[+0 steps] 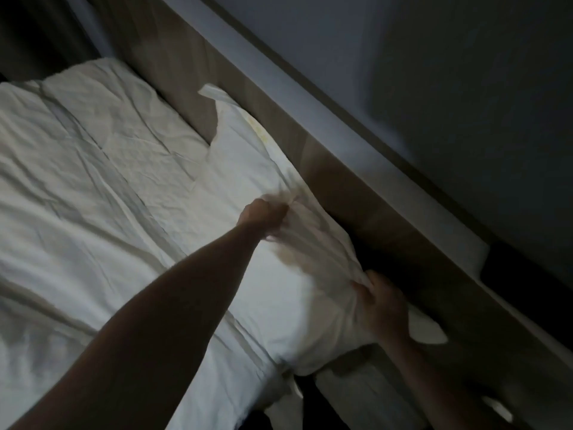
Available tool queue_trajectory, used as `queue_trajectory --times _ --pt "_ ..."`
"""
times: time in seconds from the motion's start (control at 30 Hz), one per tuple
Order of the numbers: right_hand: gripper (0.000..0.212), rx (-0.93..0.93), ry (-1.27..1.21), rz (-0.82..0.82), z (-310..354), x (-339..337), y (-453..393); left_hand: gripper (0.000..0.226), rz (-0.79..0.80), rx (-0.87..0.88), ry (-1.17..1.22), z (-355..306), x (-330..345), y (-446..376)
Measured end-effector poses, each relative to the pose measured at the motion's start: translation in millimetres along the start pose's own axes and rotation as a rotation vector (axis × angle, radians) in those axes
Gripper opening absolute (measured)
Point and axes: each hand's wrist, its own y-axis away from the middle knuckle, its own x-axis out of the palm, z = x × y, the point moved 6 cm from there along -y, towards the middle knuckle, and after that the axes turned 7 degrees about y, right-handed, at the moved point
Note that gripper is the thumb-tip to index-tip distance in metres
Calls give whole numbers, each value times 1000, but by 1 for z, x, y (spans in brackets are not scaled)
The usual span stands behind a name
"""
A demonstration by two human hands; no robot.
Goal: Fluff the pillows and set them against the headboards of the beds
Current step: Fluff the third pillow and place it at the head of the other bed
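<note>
The long white pillow point(269, 243) lies flat along the wooden headboard point(335, 187) — the left hand point(263, 217) bunches its middle in curled fingers, the right hand point(379, 301) pinches its near end — so it must tip up toward the board.

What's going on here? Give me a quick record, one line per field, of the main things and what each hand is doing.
setting: dim room, bed with a rumpled white duvet
pillow: white pillow lying along the wooden headboard
left hand: left hand grips a bunch of pillow fabric near the pillow's middle; blurred
right hand: right hand holds the pillow's near end, fingers curled into the fabric
pillow state: creased where gripped, loose flap of case at the far end
task progress: pillow at the headboard, both hands on it
</note>
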Motion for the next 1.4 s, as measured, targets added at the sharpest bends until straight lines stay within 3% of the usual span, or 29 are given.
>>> queue_trajectory --times 0.07,0.13,0.27,0.4,0.53,0.7,0.77,0.87,1.03,1.13,1.27,1.4 --pt "16 -34 2 -91 6 -9 12 36 -26 74 51 -13 -2 7" --pt "5 -16 -16 -164 3 -14 22 27 -73 154 150 -22 -10 18" --pt "6 36 -45 -332 -2 -21 28 33 -73 235 298 -10 -15 33" --pt "12 157 60 -290 -25 -5 31 29 75 210 133 -1 -2 40" --pt "56 320 122 -221 -54 6 40 29 123 158 44 -7 4 38" --pt "71 432 92 -234 -85 10 59 62 50 13 193 -8 -6 29" --pt "65 503 75 -201 -96 15 62 56 64 10 158 -11 -3 23" --pt "36 462 -19 -259 -97 7 50 30 -6 77 155 -20 1 21" --pt "18 358 -86 -449 -99 -16 58 34 -248 287 340 -12 -16 51" --pt "18 419 -67 -470 -103 -10 68 39 -173 318 237 -9 -9 53" --pt "30 473 -90 -311 -109 8 65 35 17 222 -75 -11 8 35" --pt "38 421 -113 -348 -95 -1 63 35 50 195 -74 -10 7 26"
